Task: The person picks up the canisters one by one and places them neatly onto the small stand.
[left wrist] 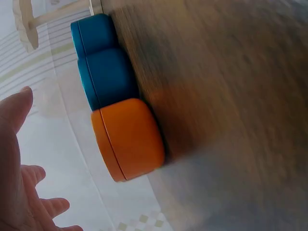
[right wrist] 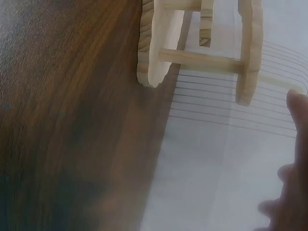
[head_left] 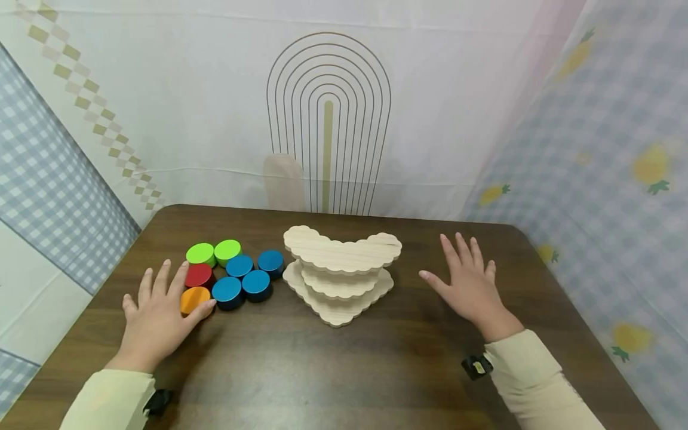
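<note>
A pale wooden tiered stand with scalloped edges [head_left: 344,254] is at the middle of the table; the right wrist view shows posts joining its tiers [right wrist: 202,60]. To its left are round blocks: several blue [head_left: 256,283], two green [head_left: 201,253], one red [head_left: 199,276] and one orange [head_left: 195,299]. My left hand [head_left: 156,325], fingers spread, is beside the orange and red blocks; in the left wrist view the hand [left wrist: 21,178] stands apart from the orange block [left wrist: 129,139]. Right of the stand, my right hand [head_left: 470,286] has its fingers spread and holds nothing.
The dark wooden table [head_left: 301,370] reaches back to a white cloth [head_left: 215,119] with arch lines and checks. Blue checked cloth [head_left: 591,239] hangs along the right side, and more [head_left: 48,155] on the left. Each wrist has a small black device, as on the right one [head_left: 476,366].
</note>
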{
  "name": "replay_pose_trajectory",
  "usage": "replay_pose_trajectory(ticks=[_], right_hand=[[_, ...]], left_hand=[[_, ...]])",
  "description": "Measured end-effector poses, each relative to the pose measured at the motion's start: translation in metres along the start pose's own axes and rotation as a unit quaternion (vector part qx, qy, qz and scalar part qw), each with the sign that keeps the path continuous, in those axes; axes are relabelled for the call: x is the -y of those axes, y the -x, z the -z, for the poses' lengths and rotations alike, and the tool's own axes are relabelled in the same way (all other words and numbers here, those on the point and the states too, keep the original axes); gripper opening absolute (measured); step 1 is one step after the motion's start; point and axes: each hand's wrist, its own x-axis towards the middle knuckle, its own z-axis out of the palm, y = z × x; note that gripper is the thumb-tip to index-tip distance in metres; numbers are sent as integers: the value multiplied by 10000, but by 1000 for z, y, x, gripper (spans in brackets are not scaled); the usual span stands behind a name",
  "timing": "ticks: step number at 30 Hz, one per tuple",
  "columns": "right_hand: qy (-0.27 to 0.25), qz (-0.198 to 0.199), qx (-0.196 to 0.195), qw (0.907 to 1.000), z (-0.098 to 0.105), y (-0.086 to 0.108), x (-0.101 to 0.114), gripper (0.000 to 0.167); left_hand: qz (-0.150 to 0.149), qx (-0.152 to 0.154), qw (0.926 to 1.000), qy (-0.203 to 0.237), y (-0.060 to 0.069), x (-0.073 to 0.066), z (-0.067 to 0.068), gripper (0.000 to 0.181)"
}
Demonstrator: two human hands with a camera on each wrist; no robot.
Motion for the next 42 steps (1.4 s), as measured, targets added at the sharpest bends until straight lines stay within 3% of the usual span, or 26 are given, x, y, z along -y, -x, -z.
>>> replay_pose_trajectory(ticks=[13, 25, 31, 42], right_hand=[[-477, 291, -16, 9984, -14, -13, 4, 90], [-803, 529, 123, 9953, -27, -27, 9, 87], [-998, 628, 130, 9929, -30, -33, 12, 84], [-1286, 710, 301, 9887, -36, -44, 17, 79]], left_hand=[[288, 69, 9987, 416, 6, 14, -1, 97], [624, 855, 9891, 1019, 2, 18, -8, 104], [732, 1081, 9849, 1134, -2, 18, -8, 107], [637, 955, 9784, 1722, -4, 15, -13, 106]])
